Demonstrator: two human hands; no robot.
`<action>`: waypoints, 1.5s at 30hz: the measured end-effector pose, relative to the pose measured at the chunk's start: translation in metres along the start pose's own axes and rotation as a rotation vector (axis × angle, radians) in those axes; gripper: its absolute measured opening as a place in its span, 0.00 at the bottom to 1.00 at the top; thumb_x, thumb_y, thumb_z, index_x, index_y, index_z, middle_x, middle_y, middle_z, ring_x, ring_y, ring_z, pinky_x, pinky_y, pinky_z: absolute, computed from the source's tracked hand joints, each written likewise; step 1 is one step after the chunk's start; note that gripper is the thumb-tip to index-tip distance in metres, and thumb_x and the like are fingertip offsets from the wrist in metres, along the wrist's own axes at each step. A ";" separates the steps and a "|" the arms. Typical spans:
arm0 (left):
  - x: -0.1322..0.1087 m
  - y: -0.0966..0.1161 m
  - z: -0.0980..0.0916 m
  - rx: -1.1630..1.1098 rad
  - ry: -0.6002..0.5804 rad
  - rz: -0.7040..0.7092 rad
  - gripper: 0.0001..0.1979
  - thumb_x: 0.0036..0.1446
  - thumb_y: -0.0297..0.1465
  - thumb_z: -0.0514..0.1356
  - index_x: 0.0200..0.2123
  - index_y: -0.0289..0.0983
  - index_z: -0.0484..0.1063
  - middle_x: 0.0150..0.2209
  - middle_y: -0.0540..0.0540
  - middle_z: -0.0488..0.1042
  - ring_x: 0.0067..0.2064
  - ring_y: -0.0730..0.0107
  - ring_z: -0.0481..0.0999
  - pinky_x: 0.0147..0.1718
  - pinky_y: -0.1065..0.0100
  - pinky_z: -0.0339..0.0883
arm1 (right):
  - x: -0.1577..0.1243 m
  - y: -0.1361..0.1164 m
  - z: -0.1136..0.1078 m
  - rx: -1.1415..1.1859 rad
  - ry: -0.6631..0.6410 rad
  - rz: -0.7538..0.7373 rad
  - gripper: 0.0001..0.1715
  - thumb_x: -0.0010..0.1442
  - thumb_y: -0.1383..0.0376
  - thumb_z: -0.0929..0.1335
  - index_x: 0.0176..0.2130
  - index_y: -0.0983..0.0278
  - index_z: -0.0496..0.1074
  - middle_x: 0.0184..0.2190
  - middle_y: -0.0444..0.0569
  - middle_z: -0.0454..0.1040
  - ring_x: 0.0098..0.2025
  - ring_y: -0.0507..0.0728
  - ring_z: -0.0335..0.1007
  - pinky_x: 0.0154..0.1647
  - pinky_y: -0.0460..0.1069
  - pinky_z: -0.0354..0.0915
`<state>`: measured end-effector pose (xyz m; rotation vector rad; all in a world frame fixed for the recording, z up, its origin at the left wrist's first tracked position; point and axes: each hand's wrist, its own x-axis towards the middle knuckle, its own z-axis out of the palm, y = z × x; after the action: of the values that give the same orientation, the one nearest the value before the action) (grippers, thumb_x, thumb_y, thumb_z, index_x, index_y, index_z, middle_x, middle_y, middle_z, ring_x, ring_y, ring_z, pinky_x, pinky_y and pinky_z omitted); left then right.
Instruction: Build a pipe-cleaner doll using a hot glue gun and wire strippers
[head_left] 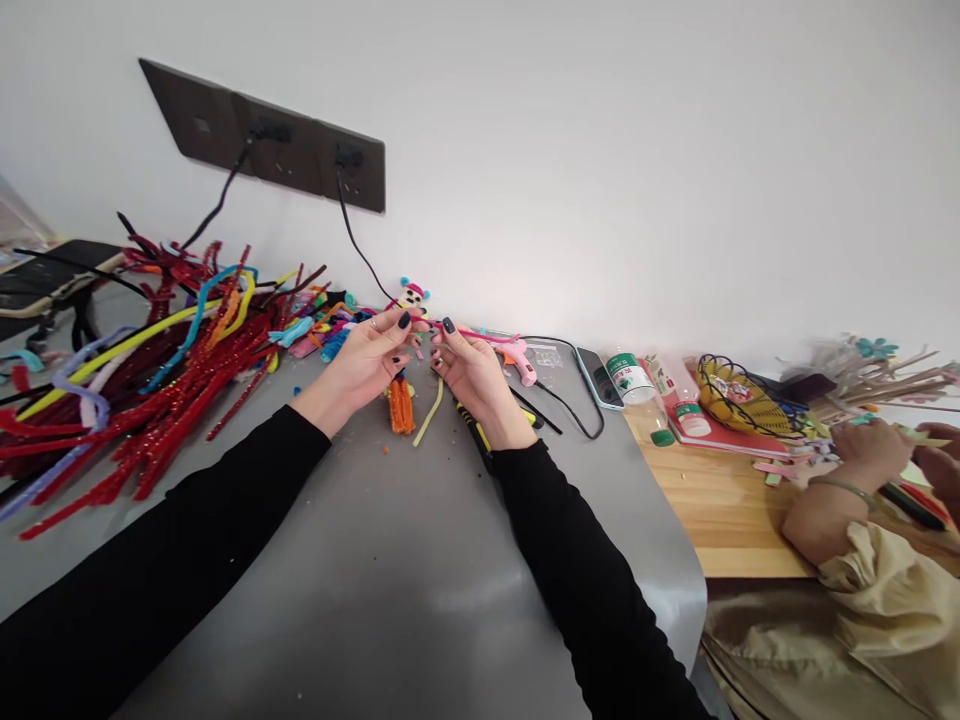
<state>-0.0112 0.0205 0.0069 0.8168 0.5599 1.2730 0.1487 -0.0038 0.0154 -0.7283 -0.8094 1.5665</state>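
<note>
Between my two hands a pink pipe cleaner [486, 335] is held up over the grey table. My left hand [367, 355] pinches its left end between thumb and forefinger. Close beside it, my right hand [476, 375] pinches the same stem, and the free end runs off to the right behind my fingers. Below the hands lie an orange pipe cleaner bundle [401, 405] and a short pale yellow stem [429, 412]. Behind them a small pipe cleaner figure with blue ears [412, 292] leans near the wall. Under my right wrist is a yellow-and-black tool [474, 428], partly covered.
Red and mixed pipe cleaners [187, 370] heap on the left. A pink glue gun [519, 360] with a black cord, a phone [600, 378] and plastic bottles [630, 380] stand to the right. A co-worker's hands [870, 450] work at the wooden table [720, 510].
</note>
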 end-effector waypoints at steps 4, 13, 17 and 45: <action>0.000 -0.001 0.000 0.023 0.027 0.005 0.11 0.48 0.31 0.79 0.29 0.36 0.80 0.28 0.49 0.80 0.27 0.76 0.76 0.23 0.76 0.66 | 0.000 0.001 0.000 0.000 0.004 0.006 0.10 0.58 0.62 0.78 0.33 0.62 0.75 0.27 0.40 0.78 0.27 0.48 0.71 0.29 0.43 0.67; -0.002 -0.001 0.003 -0.041 0.018 -0.004 0.16 0.43 0.36 0.81 0.27 0.35 0.79 0.26 0.51 0.79 0.25 0.77 0.76 0.21 0.77 0.67 | 0.000 0.003 0.001 -0.005 -0.038 0.011 0.14 0.56 0.60 0.80 0.30 0.63 0.76 0.27 0.40 0.77 0.27 0.47 0.70 0.30 0.42 0.67; -0.004 0.001 0.004 -0.064 -0.008 -0.023 0.19 0.39 0.38 0.82 0.27 0.35 0.80 0.26 0.51 0.79 0.27 0.77 0.78 0.21 0.78 0.67 | 0.000 0.003 0.002 0.027 -0.046 0.028 0.12 0.56 0.62 0.79 0.30 0.63 0.77 0.27 0.40 0.77 0.28 0.48 0.69 0.30 0.43 0.67; -0.008 0.000 0.005 -0.070 -0.198 -0.038 0.15 0.44 0.33 0.81 0.32 0.36 0.83 0.30 0.46 0.82 0.26 0.75 0.76 0.18 0.79 0.62 | 0.000 0.003 0.000 0.022 -0.116 -0.051 0.14 0.54 0.60 0.81 0.31 0.64 0.77 0.26 0.40 0.76 0.27 0.47 0.68 0.29 0.43 0.67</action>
<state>-0.0092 0.0112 0.0090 0.8579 0.3688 1.1552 0.1473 -0.0043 0.0129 -0.6005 -0.8883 1.5800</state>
